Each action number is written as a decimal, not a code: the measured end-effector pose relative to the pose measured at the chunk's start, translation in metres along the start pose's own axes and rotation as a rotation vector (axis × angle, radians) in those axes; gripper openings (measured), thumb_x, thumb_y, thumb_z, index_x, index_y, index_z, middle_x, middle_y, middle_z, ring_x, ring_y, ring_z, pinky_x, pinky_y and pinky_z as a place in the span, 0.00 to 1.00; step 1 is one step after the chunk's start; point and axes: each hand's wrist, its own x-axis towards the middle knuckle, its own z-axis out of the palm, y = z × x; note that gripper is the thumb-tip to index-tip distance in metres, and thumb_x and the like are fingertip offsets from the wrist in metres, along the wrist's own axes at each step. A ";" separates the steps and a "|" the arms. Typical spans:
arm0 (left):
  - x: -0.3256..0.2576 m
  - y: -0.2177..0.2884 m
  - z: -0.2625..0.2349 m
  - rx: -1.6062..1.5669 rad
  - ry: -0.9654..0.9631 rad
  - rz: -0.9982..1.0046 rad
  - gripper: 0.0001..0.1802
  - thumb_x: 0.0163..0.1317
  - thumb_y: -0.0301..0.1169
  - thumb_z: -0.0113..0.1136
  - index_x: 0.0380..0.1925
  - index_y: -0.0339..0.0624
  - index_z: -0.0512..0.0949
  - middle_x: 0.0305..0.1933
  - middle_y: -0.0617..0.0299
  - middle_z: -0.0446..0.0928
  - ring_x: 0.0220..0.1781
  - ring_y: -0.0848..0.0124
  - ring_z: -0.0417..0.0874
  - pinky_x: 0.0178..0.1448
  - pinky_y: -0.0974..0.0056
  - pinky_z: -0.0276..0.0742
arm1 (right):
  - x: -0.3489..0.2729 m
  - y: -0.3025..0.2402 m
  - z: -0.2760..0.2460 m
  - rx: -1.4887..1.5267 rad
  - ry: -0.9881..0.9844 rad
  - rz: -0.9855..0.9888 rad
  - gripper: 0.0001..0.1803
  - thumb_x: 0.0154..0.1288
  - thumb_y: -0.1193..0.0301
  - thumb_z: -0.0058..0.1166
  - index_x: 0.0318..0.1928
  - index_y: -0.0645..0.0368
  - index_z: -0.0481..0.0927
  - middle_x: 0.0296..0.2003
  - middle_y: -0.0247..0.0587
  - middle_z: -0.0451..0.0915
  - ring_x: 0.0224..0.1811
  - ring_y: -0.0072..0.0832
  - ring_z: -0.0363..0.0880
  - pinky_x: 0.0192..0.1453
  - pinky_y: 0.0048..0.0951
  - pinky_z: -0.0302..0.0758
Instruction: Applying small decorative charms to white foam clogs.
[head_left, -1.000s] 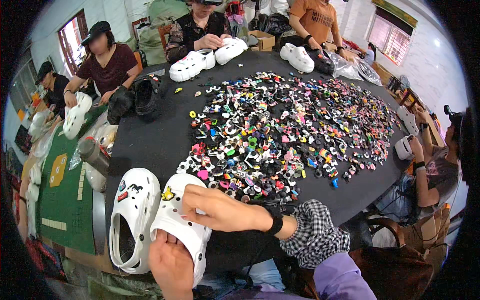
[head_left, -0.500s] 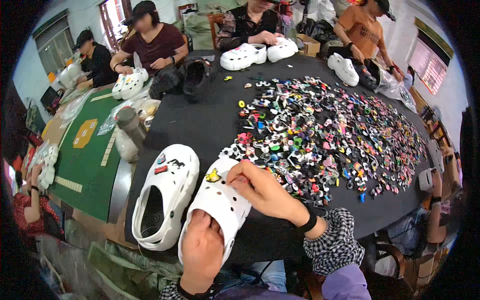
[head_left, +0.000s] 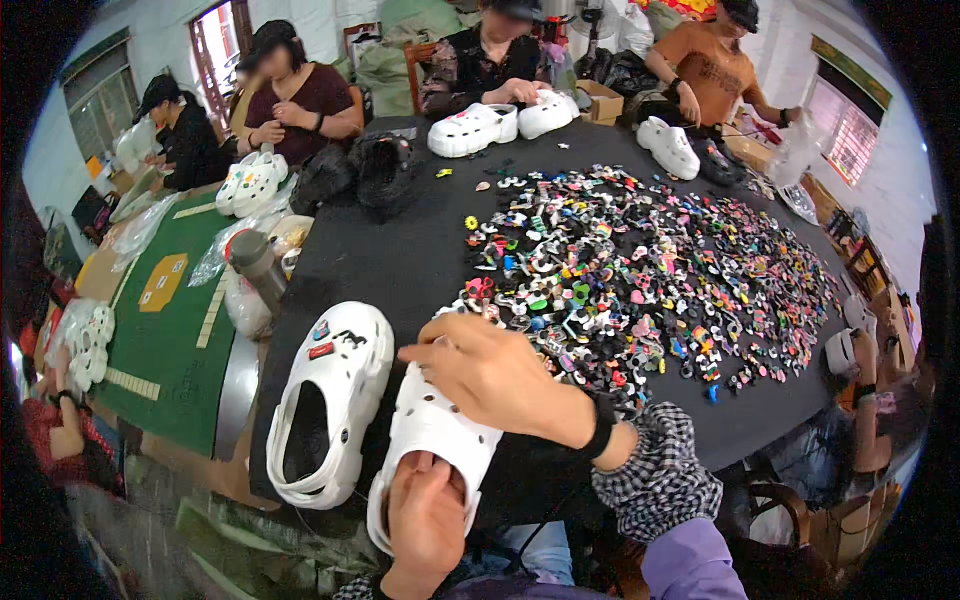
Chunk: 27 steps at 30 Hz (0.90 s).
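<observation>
Two white clogs with holes in the toes lie side by side on the black table. My left hand (head_left: pixel 428 515) reaches palm up into the foot opening of the right clog (head_left: pixel 425 432) and grips it from inside; its fingertips are partly hidden. Over that clog's toe, my right hand (head_left: pixel 492 372) is bent with its fingers closed. What they pinch, if anything, is hidden, and the hand covers most of the toe. The left clog (head_left: pixel 372 375) carries a red charm (head_left: pixel 320 351), a black animal-shaped charm (head_left: pixel 350 338) and a small bluish charm (head_left: pixel 321 329).
A wide heap of small colourful shoe charms (head_left: pixel 640 270) spreads beyond my right hand. Across the table, people work near more white clogs (head_left: pixel 470 130) and black clogs (head_left: pixel 388 178). To the left stand a grey bottle (head_left: pixel 258 268) and a green-topped table (head_left: pixel 185 350).
My right hand has shifted left and spread over the right clog's toe, hiding the yellow charm seen there before. The right clog has moved slightly nearer with my left hand inside.
</observation>
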 end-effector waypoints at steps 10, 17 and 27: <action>0.012 0.018 -0.016 -0.184 -0.192 -0.167 0.07 0.71 0.26 0.48 0.44 0.38 0.74 0.41 0.61 0.76 0.50 0.65 0.74 0.61 0.61 0.66 | -0.015 0.015 0.021 0.150 0.090 0.058 0.10 0.55 0.73 0.61 0.37 0.58 0.73 0.36 0.40 0.74 0.38 0.38 0.78 0.37 0.36 0.75; -0.001 0.007 0.001 -0.098 -0.162 -0.139 0.10 0.70 0.27 0.49 0.49 0.37 0.73 0.45 0.59 0.74 0.53 0.65 0.73 0.62 0.59 0.65 | -0.010 0.014 0.007 0.092 0.073 0.059 0.11 0.58 0.69 0.61 0.30 0.58 0.70 0.28 0.39 0.68 0.24 0.36 0.73 0.24 0.37 0.66; -0.011 -0.006 -0.005 0.067 -0.224 -0.148 0.13 0.68 0.26 0.50 0.51 0.35 0.71 0.46 0.60 0.73 0.51 0.67 0.72 0.60 0.61 0.65 | -0.013 0.008 0.003 -0.004 0.285 0.029 0.17 0.57 0.65 0.63 0.20 0.58 0.70 0.20 0.37 0.65 0.20 0.34 0.70 0.20 0.36 0.64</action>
